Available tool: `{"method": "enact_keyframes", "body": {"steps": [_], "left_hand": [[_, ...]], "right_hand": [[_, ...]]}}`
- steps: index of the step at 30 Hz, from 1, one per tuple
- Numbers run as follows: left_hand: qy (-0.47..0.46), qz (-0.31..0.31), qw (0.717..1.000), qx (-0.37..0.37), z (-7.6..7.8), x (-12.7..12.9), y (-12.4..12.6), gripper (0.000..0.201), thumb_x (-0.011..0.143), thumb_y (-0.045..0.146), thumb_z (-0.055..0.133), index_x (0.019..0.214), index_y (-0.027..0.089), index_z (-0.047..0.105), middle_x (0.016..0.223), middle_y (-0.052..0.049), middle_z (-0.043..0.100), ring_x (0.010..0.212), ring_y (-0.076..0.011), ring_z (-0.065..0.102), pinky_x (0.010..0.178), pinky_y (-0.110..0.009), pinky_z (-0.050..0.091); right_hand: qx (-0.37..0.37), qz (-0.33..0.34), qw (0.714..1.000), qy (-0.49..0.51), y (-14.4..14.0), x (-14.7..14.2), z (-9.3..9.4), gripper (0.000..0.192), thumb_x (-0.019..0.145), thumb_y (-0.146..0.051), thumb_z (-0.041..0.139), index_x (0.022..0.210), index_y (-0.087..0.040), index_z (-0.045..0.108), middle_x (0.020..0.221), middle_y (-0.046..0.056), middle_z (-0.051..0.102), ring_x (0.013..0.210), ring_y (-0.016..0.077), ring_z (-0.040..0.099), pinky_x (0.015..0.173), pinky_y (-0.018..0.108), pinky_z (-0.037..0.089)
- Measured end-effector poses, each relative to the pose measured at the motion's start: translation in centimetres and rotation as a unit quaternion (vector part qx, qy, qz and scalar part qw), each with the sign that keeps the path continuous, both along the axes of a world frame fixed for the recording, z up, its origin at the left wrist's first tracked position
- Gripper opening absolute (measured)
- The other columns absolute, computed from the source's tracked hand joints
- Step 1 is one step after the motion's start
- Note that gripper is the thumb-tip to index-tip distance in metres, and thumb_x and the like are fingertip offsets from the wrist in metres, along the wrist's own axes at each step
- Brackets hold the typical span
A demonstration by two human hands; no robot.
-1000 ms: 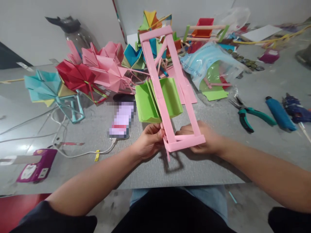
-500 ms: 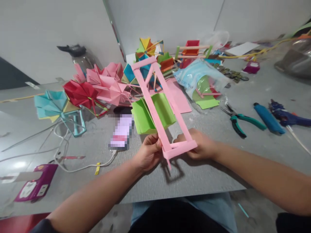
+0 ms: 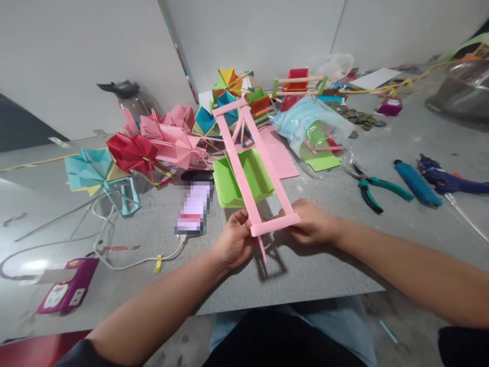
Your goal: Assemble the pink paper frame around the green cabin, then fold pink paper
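Item 1: my left hand [image 3: 235, 239] and right hand [image 3: 311, 224] each pinch a near corner of the pink paper frame [image 3: 254, 168], held above the grey mat [image 3: 305, 275] and tilting away from me. Item 2: green folded paper [image 3: 233, 183] just beyond my fingers, phone [image 3: 193, 209] left of my left hand, pliers [image 3: 372, 188] right of my right. Item 3: farther off, pink pinwheels [image 3: 171, 140] and a teal pinwheel [image 3: 91, 171].

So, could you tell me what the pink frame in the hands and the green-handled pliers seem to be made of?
Pink frame: apparently matte paper strips, with flat folded edges. Pliers: dark metal jaws, handles probably rubber or plastic, teal and smooth.
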State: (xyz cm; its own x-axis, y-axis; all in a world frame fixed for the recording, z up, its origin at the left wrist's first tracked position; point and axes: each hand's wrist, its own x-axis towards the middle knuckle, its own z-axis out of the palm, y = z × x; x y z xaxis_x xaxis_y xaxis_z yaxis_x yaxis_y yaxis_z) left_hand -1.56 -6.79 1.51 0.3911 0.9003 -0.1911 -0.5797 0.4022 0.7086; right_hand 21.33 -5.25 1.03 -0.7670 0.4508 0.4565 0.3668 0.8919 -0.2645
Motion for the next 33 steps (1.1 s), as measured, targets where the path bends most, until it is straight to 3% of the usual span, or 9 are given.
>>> {"method": "enact_keyframes", "body": {"steps": [3, 9, 15, 23, 28, 33], "left_hand": [[0.012, -0.011, 1.0, -0.001, 0.2, 0.2, -0.1, 0.045, 0.06, 0.028, 0.11, 0.07, 0.016, 0.068, 0.068, 0.004, 0.061, 0.063, -0.0097, 0.056, 0.068, -0.026, 0.053], [0.022, -0.015, 1.0, 0.012, 0.0, -0.2, -0.1, 0.055, 0.059, 0.051, 0.11, 0.069, 0.016, 0.069, 0.067, 0.002, 0.062, 0.062, -0.011, 0.056, 0.066, -0.027, 0.052], [0.034, 0.003, 0.999, 0.014, 0.3, 0.2, -0.3, 0.056, 0.056, 0.05, 0.112, 0.066, 0.016, 0.069, 0.067, 0.003, 0.059, 0.06, -0.0094, 0.054, 0.062, -0.024, 0.048], [0.041, -0.023, 0.999, 0.023, 0.3, 0.1, -0.4, 0.058, 0.057, 0.057, 0.109, 0.065, 0.017, 0.068, 0.064, 0.002, 0.058, 0.058, -0.0115, 0.051, 0.06, -0.028, 0.045], [0.038, -0.013, 0.999, 0.024, 0.8, 0.4, -0.6, 0.058, 0.058, 0.051, 0.111, 0.065, 0.016, 0.065, 0.065, 0.003, 0.055, 0.058, -0.0092, 0.048, 0.057, -0.025, 0.041], [0.044, -0.014, 0.999, 0.008, 0.6, 0.3, -0.5, 0.055, 0.055, 0.044, 0.112, 0.069, 0.018, 0.066, 0.066, 0.004, 0.056, 0.057, -0.0093, 0.049, 0.057, -0.025, 0.042]], "right_hand": [[0.004, -0.014, 0.999, 0.031, -0.4, -0.7, -0.1, 0.018, 0.104, -0.014, 0.05, 0.096, -0.02, 0.065, 0.076, 0.003, 0.072, 0.062, 0.0159, 0.059, 0.061, 0.031, 0.035], [0.0, 0.021, 0.999, 0.036, -0.2, -0.5, 0.3, 0.019, 0.104, -0.014, 0.048, 0.099, -0.021, 0.065, 0.077, 0.002, 0.073, 0.062, 0.0156, 0.059, 0.061, 0.031, 0.036], [-0.008, 0.012, 0.999, 0.045, -0.4, -0.6, 0.0, 0.023, 0.107, -0.016, 0.046, 0.094, -0.02, 0.064, 0.073, 0.002, 0.07, 0.061, 0.0152, 0.058, 0.061, 0.03, 0.037], [-0.019, 0.013, 1.0, 0.006, -0.5, -0.5, 0.3, 0.018, 0.103, -0.017, 0.051, 0.095, -0.022, 0.067, 0.075, 0.002, 0.07, 0.063, 0.0173, 0.058, 0.061, 0.032, 0.039], [-0.007, -0.001, 1.0, 0.011, -0.7, -0.6, 0.0, 0.019, 0.1, -0.015, 0.05, 0.089, -0.022, 0.064, 0.073, 0.002, 0.069, 0.062, 0.0173, 0.057, 0.059, 0.033, 0.038], [0.012, -0.001, 1.0, 0.018, -1.4, -1.7, 0.4, 0.019, 0.1, -0.015, 0.05, 0.1, -0.02, 0.068, 0.073, 0.001, 0.067, 0.059, 0.0166, 0.054, 0.058, 0.033, 0.033]]}}
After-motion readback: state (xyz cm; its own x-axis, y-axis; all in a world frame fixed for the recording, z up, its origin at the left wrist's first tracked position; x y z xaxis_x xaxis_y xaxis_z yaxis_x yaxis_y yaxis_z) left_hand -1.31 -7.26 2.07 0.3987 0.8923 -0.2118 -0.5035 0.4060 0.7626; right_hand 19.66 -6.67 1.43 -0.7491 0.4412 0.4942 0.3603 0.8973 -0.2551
